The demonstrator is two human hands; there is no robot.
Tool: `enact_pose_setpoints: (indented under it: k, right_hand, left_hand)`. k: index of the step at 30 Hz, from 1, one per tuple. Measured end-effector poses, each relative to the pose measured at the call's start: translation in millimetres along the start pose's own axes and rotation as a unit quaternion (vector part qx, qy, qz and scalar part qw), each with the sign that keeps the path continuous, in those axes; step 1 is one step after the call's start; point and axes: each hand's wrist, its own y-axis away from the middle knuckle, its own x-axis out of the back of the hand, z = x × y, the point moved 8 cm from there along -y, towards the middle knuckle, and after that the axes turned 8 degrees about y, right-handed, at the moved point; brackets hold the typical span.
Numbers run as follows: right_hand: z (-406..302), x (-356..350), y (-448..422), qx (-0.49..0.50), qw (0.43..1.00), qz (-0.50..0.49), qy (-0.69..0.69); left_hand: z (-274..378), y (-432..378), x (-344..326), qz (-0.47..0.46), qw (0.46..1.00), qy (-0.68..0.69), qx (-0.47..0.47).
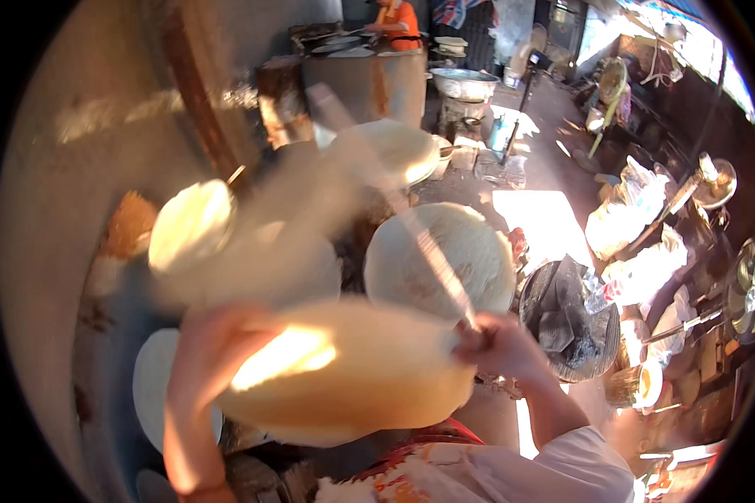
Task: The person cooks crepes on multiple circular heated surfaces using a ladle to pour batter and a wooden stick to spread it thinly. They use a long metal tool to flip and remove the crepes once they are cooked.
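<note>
A large round flatbread (358,377), tan and blurred by motion, is right in front of my body between my two hands. My left hand (233,333) is at its upper left edge, and blur hides how the fingers lie. My right hand (494,346) is closed around the lower end of a long thin wooden stick (437,254), beside the flatbread's right edge. The stick slants up and left over a round pale flatbread (478,276) on a round surface. Another pale flatbread (387,151) lies farther off. A blurred pale shape and steam cover the area beyond my left hand.
A yellowish round piece (189,226) stands by the left wall. A dark, round, ridged container (566,320) with cloth-like material is at the right, near plastic bags (623,214). A metal basin (465,82) and a person in orange (402,25) at a worktop are farther back.
</note>
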Motion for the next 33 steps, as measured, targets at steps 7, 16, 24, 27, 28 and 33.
enact_pose_setpoints:
  k: [7,16,24,27,28,33]
  right_hand:
    - [157.7,102.4,-102.4,-0.217,0.954,0.192,-0.08]
    - [255.2,107.7,-95.9,-0.287,0.882,0.345,0.142]
    - [249.7,123.1,-96.7,-0.231,0.886,0.376,0.143]
    - [250.3,116.8,-102.3,-0.232,0.893,0.365,0.122]
    - [255.5,116.2,-99.4,-0.245,0.898,0.351,0.099]
    - [262.8,113.3,-79.7,-0.253,0.923,0.29,0.015]
  left_hand:
    - [-138.2,-330.5,-226.3,-0.271,0.957,0.099,0.019]
    - [-229.8,-395.4,-378.8,-0.222,0.915,-0.122,-0.316]
    - [-193.2,-394.6,-378.1,-0.313,0.917,-0.054,-0.24]
    - [-193.0,-382.2,-355.2,-0.275,0.918,0.097,-0.268]
    - [-174.0,-376.8,-349.1,-0.265,0.919,0.087,-0.279]
    - [-96.2,-334.2,-299.7,-0.186,0.921,0.045,-0.339]
